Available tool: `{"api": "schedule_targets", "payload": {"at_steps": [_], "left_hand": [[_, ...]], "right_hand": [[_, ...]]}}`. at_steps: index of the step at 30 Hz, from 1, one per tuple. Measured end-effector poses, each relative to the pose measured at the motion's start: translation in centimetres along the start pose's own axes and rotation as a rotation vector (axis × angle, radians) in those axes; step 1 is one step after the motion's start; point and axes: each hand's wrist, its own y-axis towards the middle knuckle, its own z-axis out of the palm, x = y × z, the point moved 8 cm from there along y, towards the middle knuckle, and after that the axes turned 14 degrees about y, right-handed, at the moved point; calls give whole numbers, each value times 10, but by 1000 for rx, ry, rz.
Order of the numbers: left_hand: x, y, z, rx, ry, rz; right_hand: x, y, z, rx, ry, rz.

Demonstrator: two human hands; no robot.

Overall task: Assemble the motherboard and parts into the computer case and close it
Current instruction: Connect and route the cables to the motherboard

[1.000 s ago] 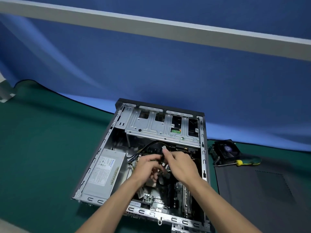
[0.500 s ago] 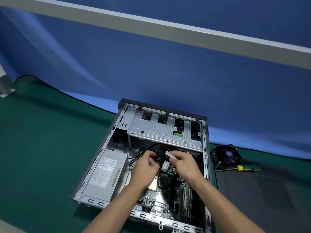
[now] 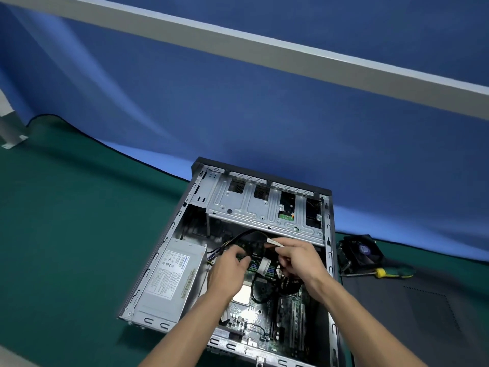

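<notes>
On a dark green table mat [image 3: 79,234], an open grey metal computer case [image 3: 329,260] lies on its side with its interior facing up, set against a blue fabric backdrop [image 3: 238,115]. Inside the case, a silver box-shaped power supply with a white label [image 3: 169,279] fills the left side. A perforated silver metal drive cage [image 3: 264,205] spans the far end. A green motherboard [image 3: 262,321] lies flat on the case floor, with long slots running along its right part.

Both hands reach into the middle of the case, just in front of the drive cage. The left hand [image 3: 230,268] has its fingers curled around a bundle of black cables [image 3: 246,235] that arches up from the power supply side. The right hand [image 3: 299,260] pinches a flat whitish cable connector [image 3: 274,242] between thumb and fingertips, holding it above the motherboard. The two hands are close together, nearly touching. A second pale connector or tag [image 3: 264,266] hangs just below them; what it is cannot be told clearly. A loop of black cable [image 3: 254,290] droops under the hands, over a pale square patch on the motherboard.

To the right of the case, on the mat, sits a black cooling fan with a blue centre sticker [image 3: 361,251]. Just beside it lies a screwdriver with a yellow and green handle [image 3: 389,272]. A flat dark grey side panel [image 3: 410,319] lies nearer the viewer, next to the case's right wall.
</notes>
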Motion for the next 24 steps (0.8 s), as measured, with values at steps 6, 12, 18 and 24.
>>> {"api": "schedule_targets", "payload": {"at_steps": [6, 12, 18, 24], "left_hand": [[-7, -6, 24, 242, -231, 10], [-19, -17, 26, 452, -481, -22], [-27, -25, 23, 571, -749, -67], [-30, -25, 21, 585, -855, -82]], "right_hand": [[1, 3, -4, -37, 55, -5], [9, 3, 2, 42, -164, -67], [-3, -5, 20, 234, -150, 88], [0, -8, 20, 246, -130, 88]]}}
